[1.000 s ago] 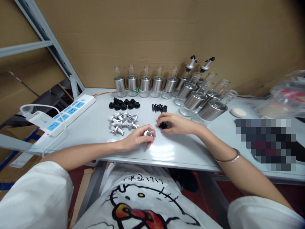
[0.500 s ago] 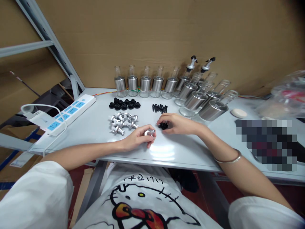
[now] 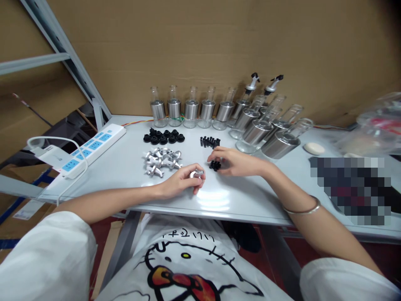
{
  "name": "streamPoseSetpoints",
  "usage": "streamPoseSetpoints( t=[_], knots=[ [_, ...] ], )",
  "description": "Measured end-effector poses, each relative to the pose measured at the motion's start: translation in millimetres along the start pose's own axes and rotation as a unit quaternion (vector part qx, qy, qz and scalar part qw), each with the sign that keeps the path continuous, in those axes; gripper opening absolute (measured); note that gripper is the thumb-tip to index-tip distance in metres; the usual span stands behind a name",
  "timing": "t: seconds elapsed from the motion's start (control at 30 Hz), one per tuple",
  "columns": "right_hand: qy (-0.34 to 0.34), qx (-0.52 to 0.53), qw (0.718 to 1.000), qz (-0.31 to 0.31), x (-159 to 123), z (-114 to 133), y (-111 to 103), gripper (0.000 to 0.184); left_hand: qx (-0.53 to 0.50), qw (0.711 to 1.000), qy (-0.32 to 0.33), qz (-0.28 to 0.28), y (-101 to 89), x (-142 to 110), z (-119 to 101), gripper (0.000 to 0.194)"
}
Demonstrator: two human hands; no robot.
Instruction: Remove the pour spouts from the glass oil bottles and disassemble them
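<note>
My left hand (image 3: pixel 181 182) rests on the grey table (image 3: pixel 125 167), fingers curled round a small silver metal spout part (image 3: pixel 196 174). My right hand (image 3: pixel 234 162) lies just to its right, fingertips pinching at a small heap of black plastic bits (image 3: pixel 214 165). A pile of silver spout parts (image 3: pixel 161 161) sits left of the hands. Behind it lie black round caps (image 3: pixel 163 136) and a cluster of small black plugs (image 3: pixel 209 142).
A row of glass-and-steel bottles (image 3: pixel 191 112) stands along the cardboard back wall; more bottles (image 3: pixel 269 133) lean at the right, two with pourers (image 3: pixel 252 83). A white power strip (image 3: pixel 90 148) lies at the left. A soap-like white oval (image 3: pixel 313 148) and plastic bags (image 3: pixel 376 129) are at the right.
My right hand has drawn slightly back and lifted its fingertips over the black bits. My left hand stays put with the silver part.
</note>
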State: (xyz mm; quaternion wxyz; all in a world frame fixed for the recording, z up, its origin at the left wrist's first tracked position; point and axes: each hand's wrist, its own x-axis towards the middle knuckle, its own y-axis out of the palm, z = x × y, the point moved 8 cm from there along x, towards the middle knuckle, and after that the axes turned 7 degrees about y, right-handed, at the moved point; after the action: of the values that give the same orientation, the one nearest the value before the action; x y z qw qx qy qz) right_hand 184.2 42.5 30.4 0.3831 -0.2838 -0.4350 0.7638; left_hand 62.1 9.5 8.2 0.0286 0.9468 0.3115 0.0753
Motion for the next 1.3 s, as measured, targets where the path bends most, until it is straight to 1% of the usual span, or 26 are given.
streamPoseSetpoints(
  t=[0.03, 0.07, 0.17, 0.2, 0.27, 0.37, 0.43, 0.57, 0.67, 0.77, 0.87, 0.93, 1.0, 1.03, 1.1, 1.17, 1.2, 1.23, 1.3],
  knots=[
    [0.000, 0.002, 1.000, -0.016, 0, 0, -2, 0.037, 0.003, 1.000, 0.000, -0.002, -0.6, 0, 1, 0.014],
    [-0.005, 0.010, 0.999, -0.044, -1, 2, -7, 0.035, 0.005, 1.000, -0.001, -0.006, -1.4, 0, 1, 0.014],
    [-0.058, 0.052, 0.985, -0.155, -6, 19, -21, 0.028, 0.011, 1.000, -0.009, -0.019, -3.9, 0, 4, 0.018],
    [-0.085, 0.062, 0.978, -0.179, -9, 27, -23, 0.028, 0.013, 1.000, -0.013, -0.024, -4.6, 0, 5, 0.020],
    [-0.139, 0.063, 0.969, -0.196, -13, 45, -21, 0.033, 0.025, 0.999, -0.023, -0.037, -6.1, -1, 5, 0.031],
    [-0.196, 0.024, 0.961, -0.195, -18, 66, -10, 0.041, 0.040, 0.997, -0.030, -0.050, -6.6, -1, 4, 0.049],
    [-0.207, -0.009, 0.958, -0.196, -18, 73, -3, 0.043, 0.044, 0.998, -0.025, -0.046, -4.8, -1, 1, 0.053],
    [-0.199, -0.056, 0.959, -0.192, -16, 78, 4, 0.040, 0.071, 0.997, -0.021, -0.020, -0.9, -1, 1, 0.045],
    [-0.199, -0.096, 0.959, -0.178, -17, 85, 9, 0.042, 0.138, 0.990, 0.002, 0.003, 1.3, -1, 0, 0.041],
    [-0.187, -0.134, 0.961, -0.152, -19, 91, 15, 0.044, 0.186, 0.982, 0.030, 0.020, 4.4, 0, -3, 0.042],
    [-0.158, -0.144, 0.971, -0.112, -20, 91, 20, 0.041, 0.172, 0.984, 0.012, 0.052, 9.4, -2, 0, 0.045],
    [-0.127, -0.132, 0.978, -0.096, -21, 86, 20, 0.037, 0.192, 0.980, 0.005, 0.056, 7.9, -3, -1, 0.051],
    [-0.085, -0.097, 0.987, -0.094, -22, 78, 16, 0.034, 0.242, 0.969, 0.009, 0.047, 2.0, -5, -6, 0.053],
    [-0.062, -0.065, 0.991, -0.095, -24, 74, 14, 0.034, 0.267, 0.963, 0.013, 0.043, -1.5, -6, -9, 0.050],
    [-0.018, 0.030, 0.995, -0.092, -29, 66, 12, 0.033, 0.322, 0.946, 0.028, 0.031, -9.2, -6, -15, 0.037],
    [0.023, 0.156, 0.985, -0.072, -34, 59, 16, 0.036, 0.403, 0.913, 0.054, 0.026, -14.3, -6, -22, 0.025],
    [0.043, 0.228, 0.971, -0.051, -36, 56, 21, 0.039, 0.452, 0.889, 0.072, 0.028, -14.7, -6, -26, 0.024],
    [0.063, 0.302, 0.951, -0.020, -38, 54, 29, 0.042, 0.497, 0.862, 0.090, 0.037, -13.1, -5, -28, 0.026],
    [0.095, 0.438, 0.893, 0.048, -41, 54, 48, 0.048, 0.555, 0.819, 0.131, 0.066, -5.1, -5, -31, 0.033]
  ],
)
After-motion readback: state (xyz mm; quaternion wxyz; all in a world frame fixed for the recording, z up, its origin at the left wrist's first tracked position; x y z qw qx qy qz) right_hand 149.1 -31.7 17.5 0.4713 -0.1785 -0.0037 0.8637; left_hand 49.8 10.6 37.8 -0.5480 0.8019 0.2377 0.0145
